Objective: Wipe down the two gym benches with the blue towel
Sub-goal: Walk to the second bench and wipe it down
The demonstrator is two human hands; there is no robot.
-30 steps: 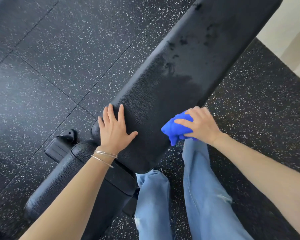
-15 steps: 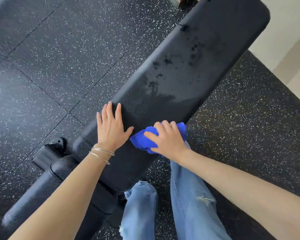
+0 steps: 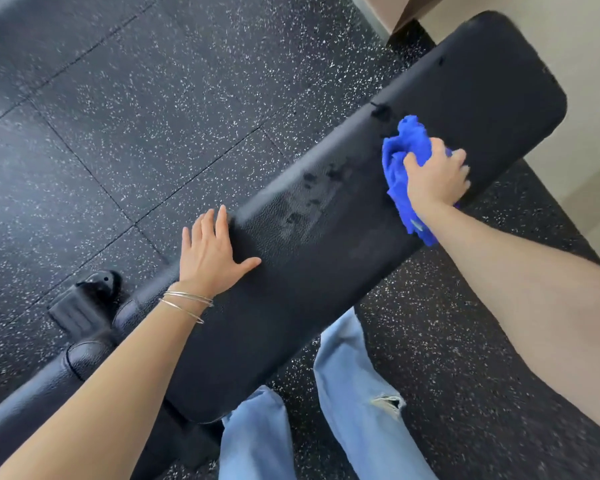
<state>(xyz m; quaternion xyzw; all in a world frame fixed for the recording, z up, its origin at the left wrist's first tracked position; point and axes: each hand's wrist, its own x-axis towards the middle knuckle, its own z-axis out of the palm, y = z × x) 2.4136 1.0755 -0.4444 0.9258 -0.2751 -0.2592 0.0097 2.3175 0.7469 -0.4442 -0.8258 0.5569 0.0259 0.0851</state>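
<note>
A long black padded gym bench [image 3: 465, 98] runs diagonally from lower left to upper right. My right hand [image 3: 437, 174] grips the bunched blue towel [image 3: 404, 157] and presses it on the pad toward the far end. My left hand [image 3: 212, 252] lies flat on the pad's left edge, fingers straight, thin bangles on the wrist. Dark wet marks [image 3: 312, 188] show on the pad between my hands. A second, shorter pad section [image 3: 32, 403] of the bench sits at lower left, partly hidden by my left forearm.
Black speckled rubber floor tiles [image 3: 136, 98] surround the bench. A black bench foot [image 3: 87, 299] sticks out at the left. My legs in light blue jeans [image 3: 354, 393] stand against the bench's near side. A beige wall [image 3: 586, 116] rises at the right.
My right hand has carried the towel from the pad's near end up along the bench toward its far end. My left hand has stayed flat on the pad.
</note>
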